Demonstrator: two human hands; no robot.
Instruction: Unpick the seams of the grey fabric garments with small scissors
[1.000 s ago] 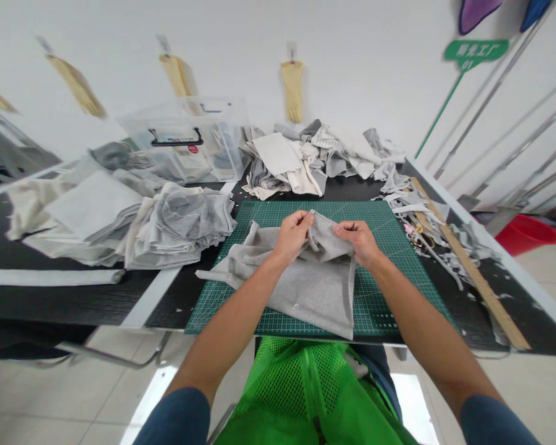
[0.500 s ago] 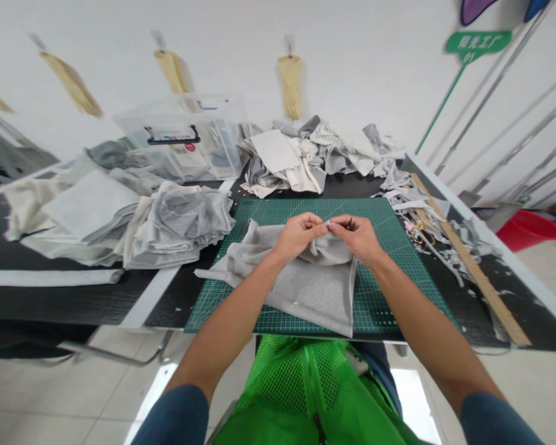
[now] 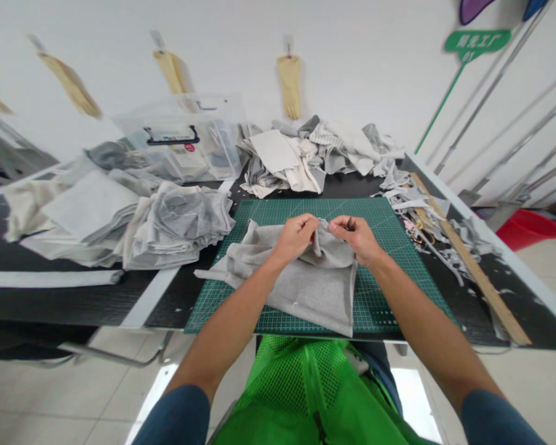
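A grey knit fabric piece (image 3: 306,290) lies crumpled on the green cutting mat (image 3: 389,278) in front of me. My left hand (image 3: 297,236) is closed on a raised fold at the fabric's far edge. My right hand (image 3: 358,238) pinches the same edge a little to the right, and a thin dark tool tip shows between its fingers; what that tool is I cannot make out. The two hands are a few centimetres apart above the mat's middle.
Stacks of grey and white cloth (image 3: 120,222) cover the table's left side, with a clear plastic box (image 3: 185,139) behind. More cloth scraps (image 3: 315,151) are heaped at the back. A long wooden ruler (image 3: 467,259) and cut strips lie right. A green mesh bag (image 3: 306,395) sits at my lap.
The hands came together at the fabric's far edge half a second ago and have now drawn slightly apart again, still holding the fold. The fabric stays on the mat.
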